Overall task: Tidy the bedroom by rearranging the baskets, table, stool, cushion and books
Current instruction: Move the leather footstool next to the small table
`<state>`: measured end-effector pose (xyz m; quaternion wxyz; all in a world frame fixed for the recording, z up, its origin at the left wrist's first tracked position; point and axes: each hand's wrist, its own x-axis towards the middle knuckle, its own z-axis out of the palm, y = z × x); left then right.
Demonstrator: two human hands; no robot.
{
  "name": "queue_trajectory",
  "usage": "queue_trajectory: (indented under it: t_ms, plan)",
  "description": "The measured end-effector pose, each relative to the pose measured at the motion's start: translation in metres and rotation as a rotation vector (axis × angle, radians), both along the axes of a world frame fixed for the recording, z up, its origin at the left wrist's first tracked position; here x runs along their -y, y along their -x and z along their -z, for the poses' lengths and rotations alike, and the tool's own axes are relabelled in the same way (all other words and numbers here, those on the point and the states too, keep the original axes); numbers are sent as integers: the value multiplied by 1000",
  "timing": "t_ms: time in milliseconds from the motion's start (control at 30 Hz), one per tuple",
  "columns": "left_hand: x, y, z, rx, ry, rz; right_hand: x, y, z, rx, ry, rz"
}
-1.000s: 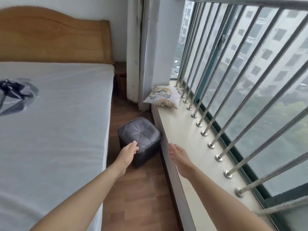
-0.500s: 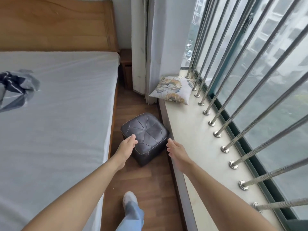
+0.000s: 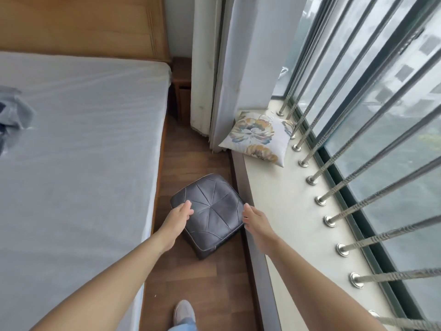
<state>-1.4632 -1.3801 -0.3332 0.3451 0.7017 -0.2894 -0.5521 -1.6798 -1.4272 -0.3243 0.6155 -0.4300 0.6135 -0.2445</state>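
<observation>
Left hand (image 3: 178, 219) and right hand (image 3: 257, 222), fingers straight, flank the stool (image 3: 213, 211) at the floor's (image 3: 205, 285) window-side edge; moving it is the step; next likely calls for gripping both sides.

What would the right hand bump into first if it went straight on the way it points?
Most likely the right side of the dark stool, just beyond the right hand; depth is unclear.

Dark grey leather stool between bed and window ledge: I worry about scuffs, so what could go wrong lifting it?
1. The dark grey leather stool sits close to the pale window ledge, so the right hand has little room and could scrape there.
2. The leather looks smooth; the open left hand may slip.
3. Dragging it might mark the brown wooden floor.
</observation>
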Motion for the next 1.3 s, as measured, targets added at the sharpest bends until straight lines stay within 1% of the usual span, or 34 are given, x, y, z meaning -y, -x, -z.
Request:
queue_trajectory:
  t_ms: [200,333,400,633,767,800,900,1033,1100,1200,1300]
  plan:
    - [49,-23,38,-21,-88,-41,65,-15,55,-7,-54,-45]
    - [85,-34,67,-14,-130,-85,112,-28,65,-27,-112,-70]
    - [104,-37,85,-2,-151,-111,140,-32,84,-30,-115,-102]
    - [162,-42,180,10,-256,-277,234,-36,180,-100,-132,-211]
    - [185,-38,248,28,-335,-329,279,-33,248,-173,-155,-263]
    - [186,-38,258,42,-351,-337,286,-31,260,-186,-152,-274]
    - [188,-40,301,57,-409,-372,304,-33,302,-269,-173,-325]
    - [183,-36,349,106,-504,-428,318,-36,358,-414,-124,-473]
    - [181,-31,360,120,-534,-475,323,-34,375,-494,-105,-523]
    - [181,-29,392,108,-591,-510,332,-32,411,-579,-81,-542]
    - [179,-33,419,69,-618,-573,339,-31,425,-685,-91,-587]
